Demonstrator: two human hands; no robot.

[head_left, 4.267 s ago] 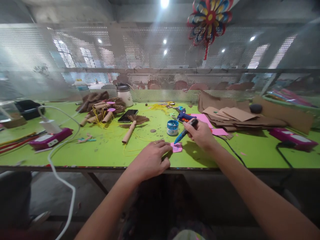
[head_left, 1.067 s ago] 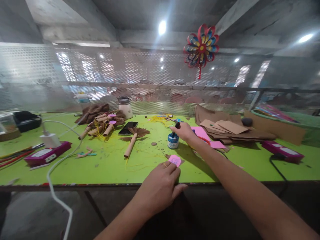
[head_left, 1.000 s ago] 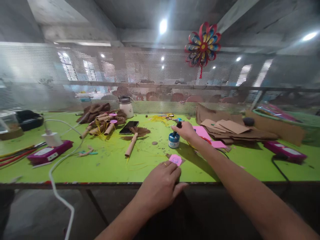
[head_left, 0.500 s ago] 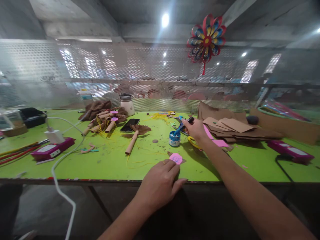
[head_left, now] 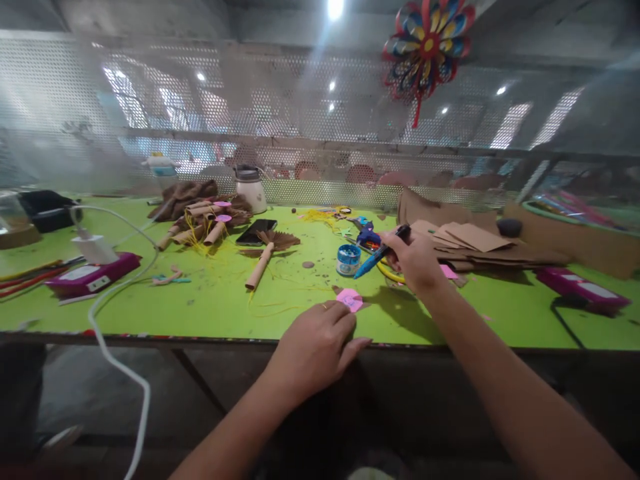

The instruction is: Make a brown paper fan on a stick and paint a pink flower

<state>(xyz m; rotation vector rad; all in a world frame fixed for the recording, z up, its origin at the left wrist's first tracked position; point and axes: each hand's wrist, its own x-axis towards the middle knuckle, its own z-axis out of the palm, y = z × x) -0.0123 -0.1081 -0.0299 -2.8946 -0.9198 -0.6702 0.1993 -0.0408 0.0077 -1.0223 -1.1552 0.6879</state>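
My right hand (head_left: 413, 257) grips a blue pen-like tool (head_left: 383, 252) with a black end, its blue tip pointing down and left beside a small blue-rimmed jar (head_left: 349, 261). At the table's front edge, my left hand (head_left: 320, 343) rests with its fingertips on a pink paper piece (head_left: 350, 300) that has a drawn mark and lies over a bit of brown paper. The left fingers are pressed together and the thumb is apart. A brown paper roll (head_left: 260, 267) with a pleated fan top lies left of the jar.
Several brown rolls (head_left: 215, 232) with yellow strings, a phone (head_left: 256, 231) and a white jug (head_left: 251, 191) stand or lie at back left. Brown paper sheets (head_left: 475, 240) are stacked at right. A purple power strip (head_left: 583, 290) and a white cable (head_left: 120, 363) flank the green table (head_left: 215, 293).
The blue tool has come away from the jar's mouth and now points down just right of it. The pink sheet under my right hand is more hidden. The view has tilted down slightly.
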